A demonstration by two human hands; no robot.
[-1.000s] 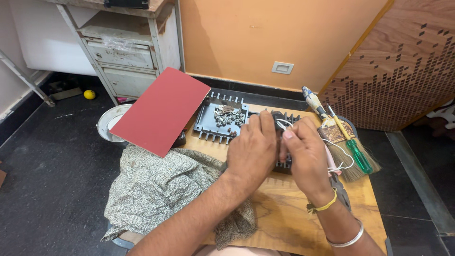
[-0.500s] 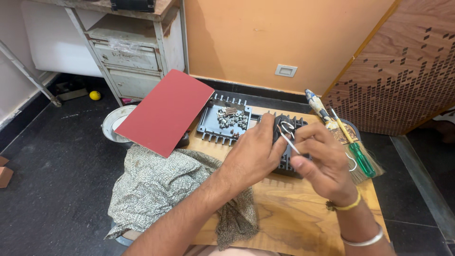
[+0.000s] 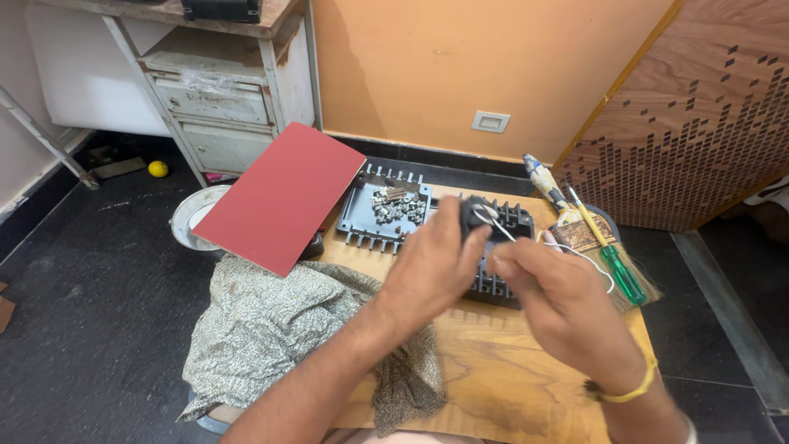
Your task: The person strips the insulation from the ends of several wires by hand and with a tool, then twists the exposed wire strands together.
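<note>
Since the earlier frame, the right hand (image 3: 559,304) has been drawn nearer the camera, its fingers pinching a white wire (image 3: 575,253). A black finned part (image 3: 497,226) is gripped by the left hand (image 3: 431,267) over the wooden board (image 3: 493,378).

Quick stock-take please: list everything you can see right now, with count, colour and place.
finned part: 1, black, table centre, under both hands
white wire: 1, white, from the part toward the right
finned tray: 1, dark grey, behind the part, holding small metal pieces
board: 1, red, left of tray
cloth: 1, patterned grey, table's left edge
screwdriver: 1, green handle, right
brush: 1, straw, right
table: 1, wooden
left hand: on the part
right hand: at the wire
</note>
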